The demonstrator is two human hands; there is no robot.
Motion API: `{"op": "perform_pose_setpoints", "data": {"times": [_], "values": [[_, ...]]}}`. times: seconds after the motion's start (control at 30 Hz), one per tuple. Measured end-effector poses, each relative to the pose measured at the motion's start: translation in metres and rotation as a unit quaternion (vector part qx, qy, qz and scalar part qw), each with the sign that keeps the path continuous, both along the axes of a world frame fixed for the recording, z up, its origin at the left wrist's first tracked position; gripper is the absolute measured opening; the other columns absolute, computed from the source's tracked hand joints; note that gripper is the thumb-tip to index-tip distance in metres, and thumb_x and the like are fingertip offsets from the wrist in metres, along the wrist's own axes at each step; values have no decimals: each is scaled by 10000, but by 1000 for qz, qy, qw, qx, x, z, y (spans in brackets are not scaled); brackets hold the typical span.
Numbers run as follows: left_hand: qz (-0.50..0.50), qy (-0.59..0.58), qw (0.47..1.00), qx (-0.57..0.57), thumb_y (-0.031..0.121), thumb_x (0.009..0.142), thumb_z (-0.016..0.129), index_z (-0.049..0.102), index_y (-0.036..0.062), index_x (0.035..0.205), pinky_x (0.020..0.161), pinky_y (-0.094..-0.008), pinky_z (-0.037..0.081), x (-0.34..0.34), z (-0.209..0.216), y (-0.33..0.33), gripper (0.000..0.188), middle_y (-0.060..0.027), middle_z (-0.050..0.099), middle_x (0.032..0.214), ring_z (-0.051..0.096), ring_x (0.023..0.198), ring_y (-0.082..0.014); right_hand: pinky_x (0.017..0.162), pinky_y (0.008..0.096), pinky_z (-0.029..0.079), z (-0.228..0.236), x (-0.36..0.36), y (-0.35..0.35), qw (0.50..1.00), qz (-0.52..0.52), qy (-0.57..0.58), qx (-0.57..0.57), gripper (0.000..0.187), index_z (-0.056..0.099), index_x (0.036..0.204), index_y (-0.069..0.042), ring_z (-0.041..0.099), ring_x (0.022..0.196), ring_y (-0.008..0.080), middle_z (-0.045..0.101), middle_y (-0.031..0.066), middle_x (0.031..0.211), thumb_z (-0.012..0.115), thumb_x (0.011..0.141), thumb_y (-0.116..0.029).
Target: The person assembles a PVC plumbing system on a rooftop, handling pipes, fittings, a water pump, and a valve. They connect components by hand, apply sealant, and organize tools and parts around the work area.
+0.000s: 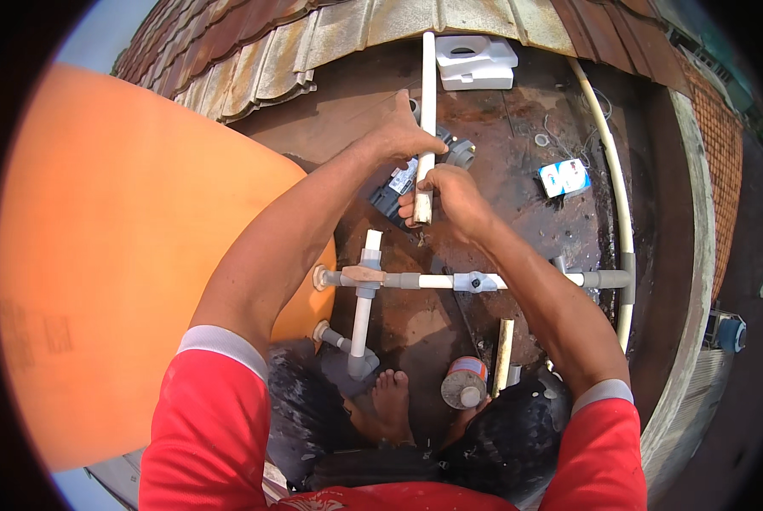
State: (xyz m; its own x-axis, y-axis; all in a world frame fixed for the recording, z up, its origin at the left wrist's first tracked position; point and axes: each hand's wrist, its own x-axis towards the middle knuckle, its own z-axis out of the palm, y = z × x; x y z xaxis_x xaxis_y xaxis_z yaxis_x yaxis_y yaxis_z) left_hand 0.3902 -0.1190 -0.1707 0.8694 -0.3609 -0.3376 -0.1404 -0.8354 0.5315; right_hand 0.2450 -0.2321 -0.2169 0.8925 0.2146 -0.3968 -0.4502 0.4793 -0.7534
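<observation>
An outdoor space is lit by daylight, and the floor (496, 119) is seen as a dark reddish-brown surface, stained and marked by wet, glinting patches. The far side is overhung by a tiled roof (339, 36), in which pale, weathered tiles are set among brown ones. The right side is bounded by a pale, worn ledge (693, 187), bent into a curve by the lens; beyond it, a lower orange-brown roof (724, 170) and grey corrugated sheeting (692, 409) are seen. The left is filled by a large orange tank (143, 255), above which pale blue sky (113, 30) is glimpsed.
</observation>
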Motion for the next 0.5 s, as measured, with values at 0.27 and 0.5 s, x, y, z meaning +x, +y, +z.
{"op": "perform_pose_setpoints", "data": {"times": [0.27, 0.5], "values": [[102, -106, 985, 90, 243, 710, 923, 100, -33, 1700, 1084, -497, 584, -24, -25, -34, 1317, -449, 505, 1455, 594, 1350, -522, 1030, 529, 575, -69, 68, -55, 725, -35, -288, -625, 764, 646, 1473, -98, 686, 1231, 448, 644, 276, 1392, 888, 804, -376], [74, -132, 983, 105, 276, 760, 893, 357, -61, 1622, 1060, -458, 595, -25, -11, -36, 1069, -410, 634, 1334, 621, 1321, -495, 1052, 538, 589, -71, 71, -38, 753, 5, -184, -631, 805, 711, 1377, -74, 702, 1233, 460, 701, 275, 1304, 928, 752, -532]]}}
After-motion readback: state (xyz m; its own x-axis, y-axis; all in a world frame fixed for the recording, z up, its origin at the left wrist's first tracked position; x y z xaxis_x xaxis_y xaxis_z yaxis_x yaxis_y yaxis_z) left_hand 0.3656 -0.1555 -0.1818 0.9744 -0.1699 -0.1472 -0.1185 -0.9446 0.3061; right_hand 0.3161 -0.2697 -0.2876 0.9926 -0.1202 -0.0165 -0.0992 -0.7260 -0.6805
